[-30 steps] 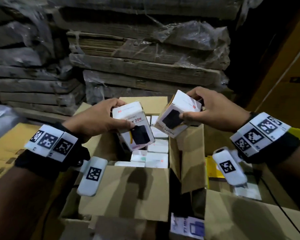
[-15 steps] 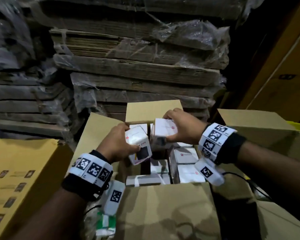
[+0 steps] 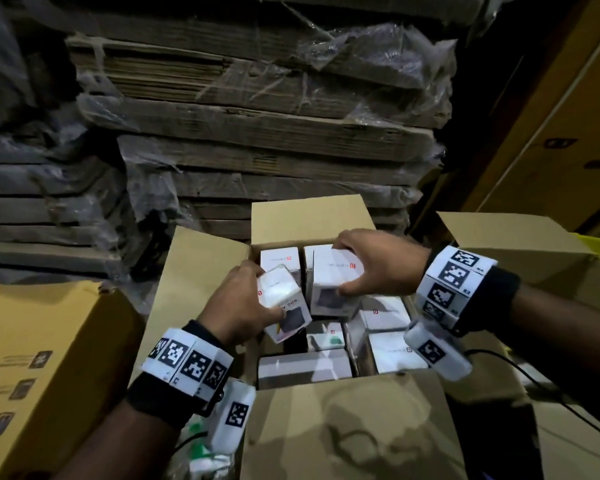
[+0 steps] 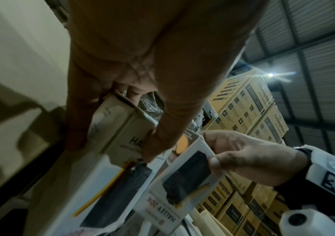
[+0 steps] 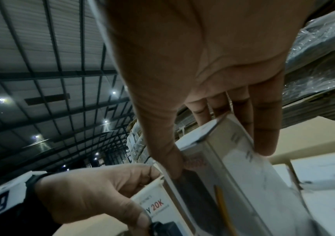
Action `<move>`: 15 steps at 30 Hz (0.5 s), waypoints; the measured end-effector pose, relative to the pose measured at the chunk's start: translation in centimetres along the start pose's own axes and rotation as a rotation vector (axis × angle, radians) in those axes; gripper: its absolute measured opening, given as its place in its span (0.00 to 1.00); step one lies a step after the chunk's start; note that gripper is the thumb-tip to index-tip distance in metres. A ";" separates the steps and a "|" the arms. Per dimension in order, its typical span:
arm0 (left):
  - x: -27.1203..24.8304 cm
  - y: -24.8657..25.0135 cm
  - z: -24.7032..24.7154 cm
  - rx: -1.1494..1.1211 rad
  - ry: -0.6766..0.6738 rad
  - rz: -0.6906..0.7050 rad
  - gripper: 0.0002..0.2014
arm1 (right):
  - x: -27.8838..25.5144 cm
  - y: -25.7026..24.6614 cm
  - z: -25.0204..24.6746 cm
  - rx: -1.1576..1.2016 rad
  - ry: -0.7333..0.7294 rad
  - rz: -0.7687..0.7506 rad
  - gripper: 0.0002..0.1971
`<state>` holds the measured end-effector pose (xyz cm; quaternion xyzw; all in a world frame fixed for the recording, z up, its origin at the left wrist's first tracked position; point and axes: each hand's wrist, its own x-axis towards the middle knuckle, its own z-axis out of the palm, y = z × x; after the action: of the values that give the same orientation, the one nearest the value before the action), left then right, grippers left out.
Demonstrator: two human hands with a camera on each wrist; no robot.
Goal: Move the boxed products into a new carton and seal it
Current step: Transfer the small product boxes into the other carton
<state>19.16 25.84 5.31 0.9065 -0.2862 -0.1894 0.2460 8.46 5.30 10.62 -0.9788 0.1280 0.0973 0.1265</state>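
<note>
An open brown carton (image 3: 201, 271) stands in front of me with several white product boxes (image 3: 392, 351) packed inside. My left hand (image 3: 243, 306) grips a white product box (image 3: 284, 303), tilted, over the carton's left half. In the left wrist view its thumb and fingers clamp that box (image 4: 122, 127). My right hand (image 3: 374, 265) grips a second white box (image 3: 336, 275), upright, over the carton's middle. The right wrist view shows fingers and thumb round this box (image 5: 233, 156). The two held boxes sit side by side, nearly touching.
A second open carton (image 3: 506, 244) stands at the right. A closed yellow printed carton (image 3: 45, 341) is at the left. Plastic-wrapped stacks of flat cardboard (image 3: 257, 126) rise right behind. The near flap (image 3: 343, 427) of the open carton lies toward me.
Both hands have carried their boxes from the right-hand carton over to this carton and lowered them into its opening. The view has swung left.
</note>
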 end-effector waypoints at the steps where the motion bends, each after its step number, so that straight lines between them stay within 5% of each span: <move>1: -0.1 0.2 0.1 0.009 0.001 0.001 0.37 | 0.3 0.1 0.5 -0.007 -0.021 0.000 0.31; 15: -0.1 1.2 2.2 0.140 0.002 -0.050 0.38 | 3.6 -0.6 6.3 -0.315 -0.049 -0.095 0.33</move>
<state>17.50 24.33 4.28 0.9286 -0.2756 -0.1742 0.1775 11.03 6.72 3.95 -0.9888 0.0616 0.1340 -0.0208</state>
